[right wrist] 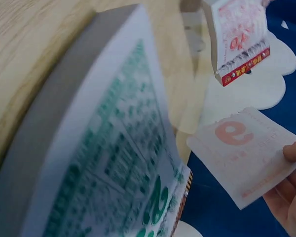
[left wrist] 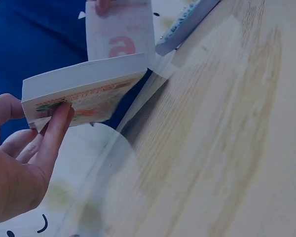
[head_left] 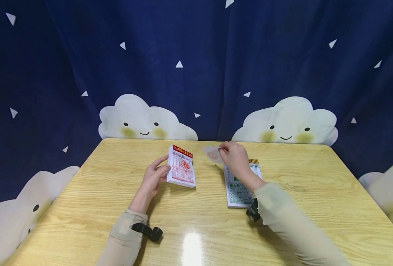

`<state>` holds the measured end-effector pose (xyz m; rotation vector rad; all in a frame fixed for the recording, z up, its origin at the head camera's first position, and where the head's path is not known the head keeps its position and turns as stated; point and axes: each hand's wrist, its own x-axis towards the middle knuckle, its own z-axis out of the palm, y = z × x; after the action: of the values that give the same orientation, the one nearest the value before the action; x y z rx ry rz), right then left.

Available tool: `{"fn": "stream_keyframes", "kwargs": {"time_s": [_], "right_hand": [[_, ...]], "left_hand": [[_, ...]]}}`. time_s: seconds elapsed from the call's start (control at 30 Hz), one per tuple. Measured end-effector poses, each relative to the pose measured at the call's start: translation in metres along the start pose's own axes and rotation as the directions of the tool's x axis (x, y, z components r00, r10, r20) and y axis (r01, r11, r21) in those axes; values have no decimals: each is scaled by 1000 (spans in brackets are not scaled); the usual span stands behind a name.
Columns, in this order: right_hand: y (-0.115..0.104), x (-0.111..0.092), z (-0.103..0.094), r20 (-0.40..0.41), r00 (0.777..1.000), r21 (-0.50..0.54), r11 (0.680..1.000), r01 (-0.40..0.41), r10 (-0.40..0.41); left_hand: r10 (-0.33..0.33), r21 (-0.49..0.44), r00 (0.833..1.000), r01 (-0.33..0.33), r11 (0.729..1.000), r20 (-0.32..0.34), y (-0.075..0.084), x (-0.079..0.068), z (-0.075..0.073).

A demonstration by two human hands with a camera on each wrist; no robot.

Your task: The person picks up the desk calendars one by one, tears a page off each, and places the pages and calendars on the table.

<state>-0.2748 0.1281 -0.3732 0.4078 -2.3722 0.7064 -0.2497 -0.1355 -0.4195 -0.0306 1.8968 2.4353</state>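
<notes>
My left hand (head_left: 152,176) grips a thick tear-off calendar (head_left: 182,168) by its left side, above the table; its pages are printed in red under a red and gold header. In the left wrist view the calendar's white page edge (left wrist: 84,74) shows, with a finger along its underside. My right hand (head_left: 235,159) pinches a loose thin calendar sheet (right wrist: 244,153) with a red numeral showing through. That sheet is apart from the red calendar. Under the right forearm lies a second, larger calendar (head_left: 239,194) printed in green, partly hidden by the arm.
A wooden table (head_left: 83,207) spans the foreground. Behind it hangs a dark blue curtain (head_left: 196,48) with white triangles and smiling clouds. Each wrist wears a black strap camera (head_left: 148,231).
</notes>
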Motion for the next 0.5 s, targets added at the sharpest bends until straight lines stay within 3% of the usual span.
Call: {"fn": "stream_keyframes", "kwargs": {"time_s": [0.23,0.5], "right_hand": [[-13,-10,16,62,980,-164,967,195,-187],[-26,-23,24,120,957,-173,944,283,-265]], "left_hand": [[-46,49,999,46,998,-10,-3,2,-3],[-47,90,998,44,995,31,-3,2,-6]]}}
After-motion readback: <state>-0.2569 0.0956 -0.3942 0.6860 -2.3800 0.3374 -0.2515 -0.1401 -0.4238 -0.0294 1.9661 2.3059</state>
